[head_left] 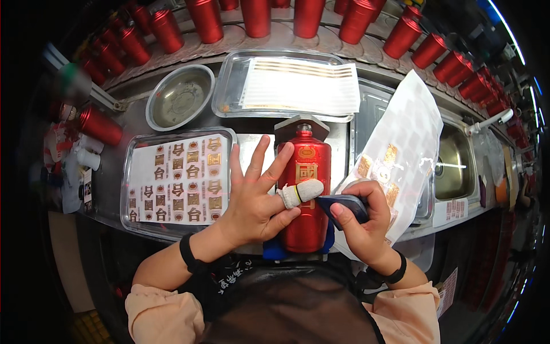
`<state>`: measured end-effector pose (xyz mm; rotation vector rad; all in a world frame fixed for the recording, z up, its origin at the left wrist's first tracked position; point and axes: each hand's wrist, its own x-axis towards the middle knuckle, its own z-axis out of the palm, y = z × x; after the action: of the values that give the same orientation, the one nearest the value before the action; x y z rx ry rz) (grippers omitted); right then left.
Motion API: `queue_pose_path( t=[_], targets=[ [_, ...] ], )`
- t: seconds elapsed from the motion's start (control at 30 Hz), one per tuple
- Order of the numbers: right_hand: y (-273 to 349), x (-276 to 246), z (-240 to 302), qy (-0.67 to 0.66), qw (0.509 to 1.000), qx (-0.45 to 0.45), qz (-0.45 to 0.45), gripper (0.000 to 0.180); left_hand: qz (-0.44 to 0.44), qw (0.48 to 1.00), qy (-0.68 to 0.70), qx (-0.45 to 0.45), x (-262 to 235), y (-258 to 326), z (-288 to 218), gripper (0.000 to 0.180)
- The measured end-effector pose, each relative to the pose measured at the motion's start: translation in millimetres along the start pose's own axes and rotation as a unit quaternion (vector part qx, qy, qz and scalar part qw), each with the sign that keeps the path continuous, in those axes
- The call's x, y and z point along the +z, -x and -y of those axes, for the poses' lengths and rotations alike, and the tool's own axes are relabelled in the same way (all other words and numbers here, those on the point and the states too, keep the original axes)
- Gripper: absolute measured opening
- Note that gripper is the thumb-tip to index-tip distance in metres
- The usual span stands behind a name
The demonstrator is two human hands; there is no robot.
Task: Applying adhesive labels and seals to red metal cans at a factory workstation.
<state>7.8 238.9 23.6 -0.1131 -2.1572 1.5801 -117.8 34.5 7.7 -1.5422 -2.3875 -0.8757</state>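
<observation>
Two hands, apart: left hand [258, 198], fingers spread over one red bottle [303, 232], one finger in white cloth sleeve [303, 193]; right hand [366, 221], closed round dark blue flat tool [354, 205] at bottle's right. Bottle centred between them, neck away. Outward: gold-printed sheet [177, 183] in clear tray [231, 143]; metal bowl [203, 86]; further red bottles [203, 22].

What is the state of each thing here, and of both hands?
Red bottle, apparently lying, neck at far end
Left hand, open, spread partly over the bottle
Right hand, closed on a dark flat tool
Left tray, holding sticker paper, bare at upper left
Back tray, partly covered by striped paper
Metal bowl, upright, contents unclear
Glossy white sheet, spread out, bearing gold stickers
Bottles behind, standing in rows
</observation>
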Motion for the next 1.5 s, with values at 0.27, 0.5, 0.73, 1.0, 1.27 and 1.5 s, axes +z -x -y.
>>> queue_pose_path(
  t=[0.27,0.5,0.73,1.0,1.27,1.5],
  targets=[
    [-1.9,4.0,-7.3,0.025,0.999,-0.030,0.014,0.022,0.004,1.000,0.018,-0.019,-5.7,15.2,12.3,0.024],
    [-3.9,3.0,-8.6,0.054,0.997,-0.057,0.015,0.023,0.029,1.000,0.001,0.005,-7.6,-25.2,23.6,0.031],
    [-5.8,2.9,-6.2,0.061,0.995,-0.078,0.019,0.022,-0.014,0.999,0.030,-0.036,-3.4,-5.1,23.0,0.028],
    [-1.1,1.3,-7.7,0.055,0.997,-0.055,0.017,0.023,0.015,0.999,0.036,0.025,-4.6,-17.1,3.1,0.029],
    [-6.6,1.0,-6.1,0.068,0.995,-0.062,0.028,0.023,-0.023,1.000,0.013,0.009,-5.7,-28.5,26.3,0.031],
    [-9.8,-0.9,-1.1,0.069,0.996,-0.037,0.043,0.022,-0.071,0.992,0.090,-0.056,14.4,-32.3,31.7,0.032]
  ],
)
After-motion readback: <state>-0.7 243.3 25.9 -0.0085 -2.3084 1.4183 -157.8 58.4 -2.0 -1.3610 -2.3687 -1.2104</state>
